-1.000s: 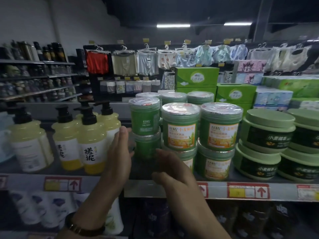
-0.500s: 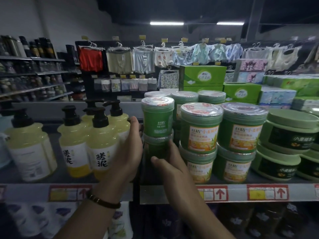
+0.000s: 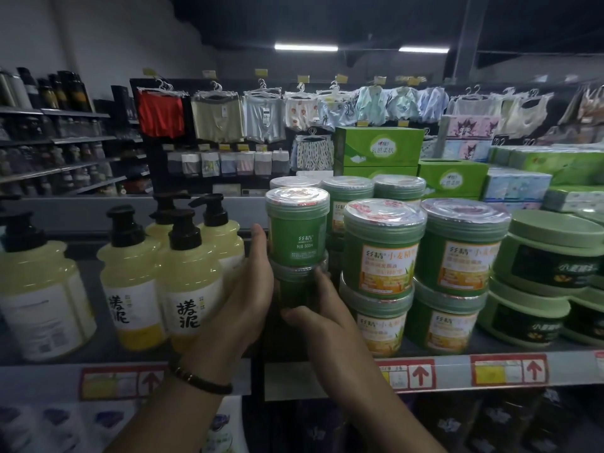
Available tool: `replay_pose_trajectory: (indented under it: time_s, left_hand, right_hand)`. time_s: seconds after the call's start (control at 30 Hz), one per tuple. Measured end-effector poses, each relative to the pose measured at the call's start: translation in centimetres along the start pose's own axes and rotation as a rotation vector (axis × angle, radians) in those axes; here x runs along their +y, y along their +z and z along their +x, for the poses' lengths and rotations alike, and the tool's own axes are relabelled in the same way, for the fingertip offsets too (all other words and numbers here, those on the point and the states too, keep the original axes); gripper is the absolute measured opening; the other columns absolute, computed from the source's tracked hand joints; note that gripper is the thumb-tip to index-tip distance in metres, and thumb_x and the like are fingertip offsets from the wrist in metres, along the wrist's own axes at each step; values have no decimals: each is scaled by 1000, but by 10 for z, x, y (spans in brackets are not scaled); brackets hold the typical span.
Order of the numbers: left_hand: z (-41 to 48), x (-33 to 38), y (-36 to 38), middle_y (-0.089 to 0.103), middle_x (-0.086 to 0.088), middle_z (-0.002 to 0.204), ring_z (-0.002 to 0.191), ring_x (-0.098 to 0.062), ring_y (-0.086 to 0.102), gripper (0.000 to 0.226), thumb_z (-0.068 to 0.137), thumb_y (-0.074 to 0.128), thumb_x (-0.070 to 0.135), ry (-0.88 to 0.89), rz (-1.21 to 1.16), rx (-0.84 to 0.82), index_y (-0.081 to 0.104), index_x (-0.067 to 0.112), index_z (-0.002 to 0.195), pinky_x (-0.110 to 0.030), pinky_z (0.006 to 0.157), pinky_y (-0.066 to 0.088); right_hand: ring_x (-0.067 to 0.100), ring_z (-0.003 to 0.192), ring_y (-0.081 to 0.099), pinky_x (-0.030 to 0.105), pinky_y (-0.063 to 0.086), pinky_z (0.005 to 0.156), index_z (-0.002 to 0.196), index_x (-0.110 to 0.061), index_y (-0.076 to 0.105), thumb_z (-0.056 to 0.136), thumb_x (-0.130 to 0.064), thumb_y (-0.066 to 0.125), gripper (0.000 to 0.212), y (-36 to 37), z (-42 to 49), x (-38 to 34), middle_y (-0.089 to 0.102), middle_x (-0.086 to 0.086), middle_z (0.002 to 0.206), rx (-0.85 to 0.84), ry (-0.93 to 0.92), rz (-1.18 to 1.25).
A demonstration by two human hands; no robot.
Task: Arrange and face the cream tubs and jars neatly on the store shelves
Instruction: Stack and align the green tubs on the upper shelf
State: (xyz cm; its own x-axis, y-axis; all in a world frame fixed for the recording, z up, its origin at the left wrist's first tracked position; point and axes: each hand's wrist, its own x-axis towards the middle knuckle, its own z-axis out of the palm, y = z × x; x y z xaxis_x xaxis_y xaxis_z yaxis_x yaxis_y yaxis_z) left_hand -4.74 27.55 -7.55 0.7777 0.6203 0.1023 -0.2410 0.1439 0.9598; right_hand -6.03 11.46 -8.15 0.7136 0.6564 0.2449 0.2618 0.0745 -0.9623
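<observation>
Jars (image 3: 380,253) in green stand two high along the shelf (image 3: 452,367), and both hands are on the leftmost stack. The right hand (image 3: 323,322) grips the lower jar (image 3: 294,289), thumb across its front and fingers curled round its right side. The left hand (image 3: 248,289) lies against the stack's left side, fingers reaching up beside the upper jar (image 3: 297,233); they look fairly straight, though the light is dim. Yellow pump bottles (image 3: 192,289) stand just to the left.
</observation>
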Motion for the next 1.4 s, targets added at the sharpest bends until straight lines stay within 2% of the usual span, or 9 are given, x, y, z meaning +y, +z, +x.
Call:
replay_pose_trajectory:
  time_s: [0.3,0.43,0.6,0.67,0.8,0.87,1.0,1.2,1.4]
  left_hand:
    - [-6,2,-3,78,-12,115,111,-27,75,79,100,18,77,-8,-13,-52,83,34,100,-48,104,53]
    - [-13,3,-3,78,-12,115,110,-27,75,79,100,19,76,-8,-33,-52,82,29,103,-48,102,54]
    - [-28,11,2,82,-2,91,83,-11,79,71,107,15,64,19,-11,-71,74,24,101,-22,62,60]
    - [-34,12,4,81,1,84,75,-7,78,70,108,15,60,30,-11,-106,74,24,94,-18,56,57]
    - [-41,12,2,82,-2,94,86,-11,79,69,108,14,60,51,22,-96,74,25,102,-22,64,60]
    - [-45,12,0,81,-2,103,96,-14,78,69,107,15,63,48,40,-103,75,28,107,-30,79,60]
    - [-58,13,0,80,1,109,105,-14,76,72,106,16,64,61,35,-105,82,38,97,-38,95,56]
    - [-69,10,4,81,2,106,99,-11,77,61,109,20,55,112,54,-98,74,26,110,-21,76,61]
    - [-78,7,0,77,-1,123,118,-19,72,65,106,24,63,119,95,-103,71,25,129,-44,108,50]
  right_hand:
    - [-8,112,66,26,53,99,141,-49,54,73,-26,63,73,-1,-5,-7,73,-27,121,-13,-5,-1]
    - [-7,113,66,31,53,104,142,-51,52,72,-29,65,75,0,-8,-8,72,-27,122,-9,-3,-22]
    - [-1,117,67,42,52,110,141,-46,55,72,-29,67,72,-1,-12,-10,73,-22,125,-5,-9,-26]
    - [-1,118,67,43,52,110,141,-44,56,73,-27,67,71,-2,-14,-10,73,-21,126,-9,-16,-25]
    - [-2,118,66,41,51,110,142,-44,56,74,-27,66,70,-5,-17,-10,73,-21,127,-16,-15,-35]
    - [0,118,67,43,51,110,142,-45,56,74,-29,66,70,-6,-18,-8,73,-21,127,-15,-14,-47]
    - [3,117,68,46,52,110,140,-45,57,73,-29,67,70,-7,-19,-6,74,-18,125,-1,-10,-50]
    - [5,120,67,47,51,110,139,-45,58,74,-29,69,68,-9,-20,-6,73,-17,128,4,-14,-54]
    - [9,123,67,48,52,109,138,-43,59,74,-26,68,67,-11,-19,-6,72,-15,130,14,-22,-49]
